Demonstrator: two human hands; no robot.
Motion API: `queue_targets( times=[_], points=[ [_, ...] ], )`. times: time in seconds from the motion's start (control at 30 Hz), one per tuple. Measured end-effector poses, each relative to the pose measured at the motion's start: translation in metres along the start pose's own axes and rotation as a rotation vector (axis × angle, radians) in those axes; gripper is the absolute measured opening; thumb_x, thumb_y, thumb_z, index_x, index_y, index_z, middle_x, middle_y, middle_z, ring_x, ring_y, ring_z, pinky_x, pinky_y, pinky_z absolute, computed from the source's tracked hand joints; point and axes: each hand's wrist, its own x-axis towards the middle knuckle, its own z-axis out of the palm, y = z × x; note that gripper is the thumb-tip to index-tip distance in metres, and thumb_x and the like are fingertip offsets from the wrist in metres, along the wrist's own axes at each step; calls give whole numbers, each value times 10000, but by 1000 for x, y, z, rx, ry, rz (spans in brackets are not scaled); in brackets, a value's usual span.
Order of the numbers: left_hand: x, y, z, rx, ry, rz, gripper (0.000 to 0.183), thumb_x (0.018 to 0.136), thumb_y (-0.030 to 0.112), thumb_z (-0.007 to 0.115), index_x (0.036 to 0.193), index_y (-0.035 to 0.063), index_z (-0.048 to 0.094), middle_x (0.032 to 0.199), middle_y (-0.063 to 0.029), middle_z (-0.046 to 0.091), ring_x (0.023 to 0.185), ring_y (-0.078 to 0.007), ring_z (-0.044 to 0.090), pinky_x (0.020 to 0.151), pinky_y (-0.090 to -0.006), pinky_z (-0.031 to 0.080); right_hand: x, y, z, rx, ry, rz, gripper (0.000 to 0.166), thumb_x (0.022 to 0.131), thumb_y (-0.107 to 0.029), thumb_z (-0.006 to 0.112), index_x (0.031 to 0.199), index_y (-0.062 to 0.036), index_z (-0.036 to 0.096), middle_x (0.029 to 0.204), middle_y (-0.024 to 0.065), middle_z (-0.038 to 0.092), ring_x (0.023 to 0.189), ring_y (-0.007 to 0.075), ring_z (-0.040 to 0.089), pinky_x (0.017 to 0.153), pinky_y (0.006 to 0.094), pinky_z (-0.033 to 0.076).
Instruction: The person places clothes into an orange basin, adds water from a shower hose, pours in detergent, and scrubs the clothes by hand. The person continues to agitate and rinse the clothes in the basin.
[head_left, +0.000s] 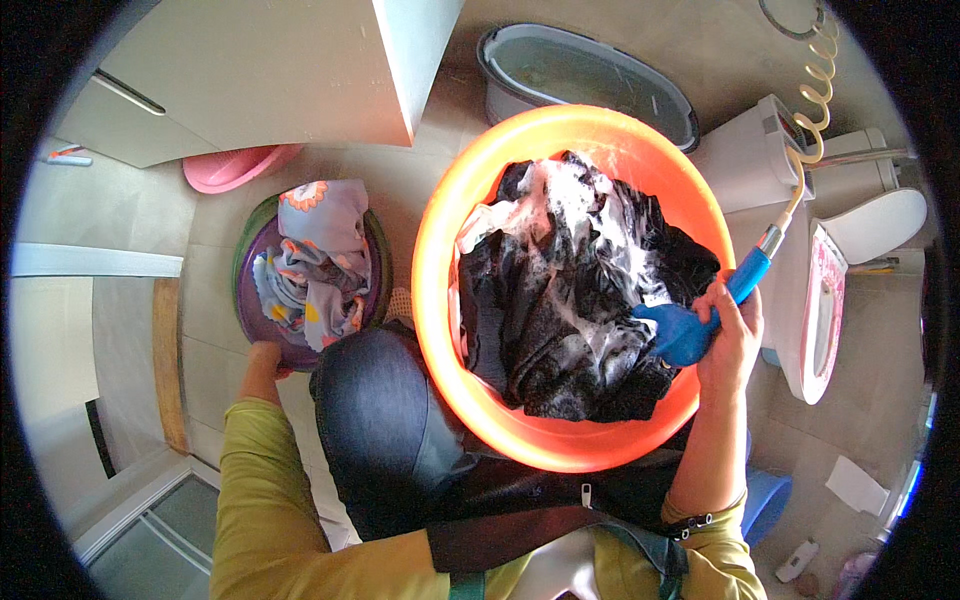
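Observation:
A large orange plastic basin (574, 454) stands before me, holding soapy dark wet clothes (555, 307). My right hand (731, 330) is closed around a blue shower head (686, 330) at the basin's right side, its head down by the clothes. A coiled cream hose (814, 97) runs up from its handle. No water stream can be made out. To the left, my left hand (266, 356) is at the lower rim of a purple basin (251, 319), its fingers mostly hidden. Grey patterned cloth (322, 255) lies bunched in that basin, which sits inside a green one (255, 217).
Behind the orange basin is an oval grey tub (487, 97) with water. A toilet (817, 315) with its lid up stands at right. A pale cabinet (262, 67) overhangs a pink basin (232, 169) at upper left. A blue container (765, 506) sits at lower right.

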Motion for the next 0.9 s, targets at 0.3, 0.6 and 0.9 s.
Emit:
queue_targets(
  times=[0.3, 0.6, 0.9],
  points=[
    [-6, -30, -19, -1293, -95, 171, 147, 794, 124, 569, 887, 20, 613, 852, -130, 657, 770, -298, 655, 673, -483, 569, -4, -15, -5, -29, -107, 156, 236, 874, -49, 621, 1078, -5, 509, 779, 40, 516, 611, 123, 498, 581, 242, 402],
    [-30, -123, -21, -1570, -49, 506, 80, 730, 76, 544, 802, 46, 555, 799, -99, 592, 781, -288, 630, 713, -502, 559, -7, -12, -16, -99, -73, 66, 192, 879, -57, 623, 1037, -27, 517, 746, 27, 511, 597, 110, 499, 552, 233, 393],
    [-62, -297, 69, -2007, 1, 521, 137, 839, 70, 467, 865, -23, 565, 933, -139, 618, 887, -321, 617, 829, -490, 541, -14, -12, -23, -73, -62, 45, 170, 881, -97, 630, 997, -29, 526, 776, 27, 519, 627, 111, 497, 579, 244, 420]
  ],
)
